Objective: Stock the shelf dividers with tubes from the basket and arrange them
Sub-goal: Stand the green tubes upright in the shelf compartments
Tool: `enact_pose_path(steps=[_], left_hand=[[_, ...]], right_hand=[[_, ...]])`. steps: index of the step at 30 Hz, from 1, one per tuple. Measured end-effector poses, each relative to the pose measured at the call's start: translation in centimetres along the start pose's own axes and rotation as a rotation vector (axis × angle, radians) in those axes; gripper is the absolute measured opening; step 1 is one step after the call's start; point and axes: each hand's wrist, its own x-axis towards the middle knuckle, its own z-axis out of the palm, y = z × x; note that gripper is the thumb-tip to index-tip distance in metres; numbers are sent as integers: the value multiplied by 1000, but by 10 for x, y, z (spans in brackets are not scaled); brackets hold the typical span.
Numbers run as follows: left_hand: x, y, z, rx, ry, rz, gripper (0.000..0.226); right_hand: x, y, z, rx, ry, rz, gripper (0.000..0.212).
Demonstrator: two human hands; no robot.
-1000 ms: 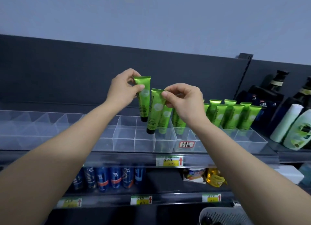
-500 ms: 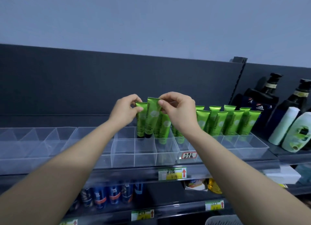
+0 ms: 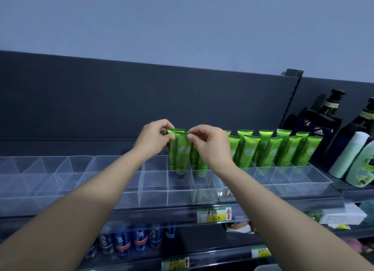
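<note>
Two green tubes stand cap-down in one lane of the clear shelf dividers (image 3: pixel 153 191). My left hand (image 3: pixel 152 140) pinches the top of the rear tube (image 3: pixel 171 149). My right hand (image 3: pixel 210 147) pinches the top of the front tube (image 3: pixel 182 155). More green tubes (image 3: pixel 271 151) stand in pairs in the lanes to the right. Some tubes are partly hidden behind my right hand. A corner of the basket (image 3: pixel 267 267) shows at the bottom edge.
Several divider lanes (image 3: pixel 50 175) to the left hold nothing. Dark and white bottles (image 3: pixel 348 157) stand on the shelf at the right. Blue cans (image 3: pixel 131 240) sit on the lower shelf. Price tags (image 3: pixel 214 214) line the shelf edge.
Both hands have come down and together, lowering the two tubes from mid-air into the same divider lane, one behind the other. The view has tilted upward.
</note>
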Motion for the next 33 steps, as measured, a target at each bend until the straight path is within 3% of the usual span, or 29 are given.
enact_pose_path(steps=[10, 17, 25, 33], left_hand=[[-1, -2, -5, 54, -17, 14, 10], [-1, 7, -11, 143, -18, 48, 9], [1, 46, -7, 321, 7, 307, 16], [-21, 98, 60, 632, -101, 674, 30]], right_hand=[[-4, 12, 10, -84, 24, -5, 10], [-9, 2, 0, -350, -40, -79, 28], [-18, -7, -37, -546, -6, -92, 35], [-59, 25, -122, -830, 75, 23, 30]])
